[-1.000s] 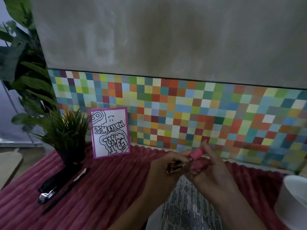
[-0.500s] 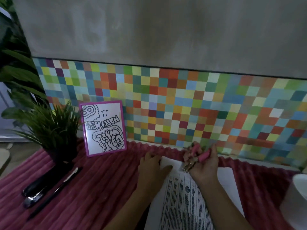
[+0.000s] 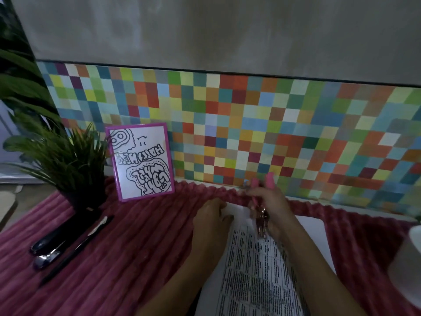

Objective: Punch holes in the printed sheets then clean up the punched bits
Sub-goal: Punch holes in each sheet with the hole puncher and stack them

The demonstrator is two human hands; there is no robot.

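Observation:
Printed sheets [image 3: 255,270] with dense text lie on the ribbed pink cloth [image 3: 136,236] in front of me. My left hand [image 3: 213,221] rests flat on the far left corner of the sheets, fingers bent. My right hand [image 3: 271,206] grips a hand-held hole punch [image 3: 262,215] with pink handles sticking up and a metal jaw pointing down at the top edge of the sheets. Whether the jaw is around the paper is hidden by my hand.
A framed drawing [image 3: 142,161] leans on the coloured tile wall. A potted plant [image 3: 68,160] stands at the left, with a black stapler [image 3: 61,236] and a pen [image 3: 77,247] on the cloth beside it. A white cup [image 3: 407,265] stands at the right edge.
Both hands came down from in front of me to the sheets. My left hand let go of the punch and settled on the paper; my right hand turned the jaw downward.

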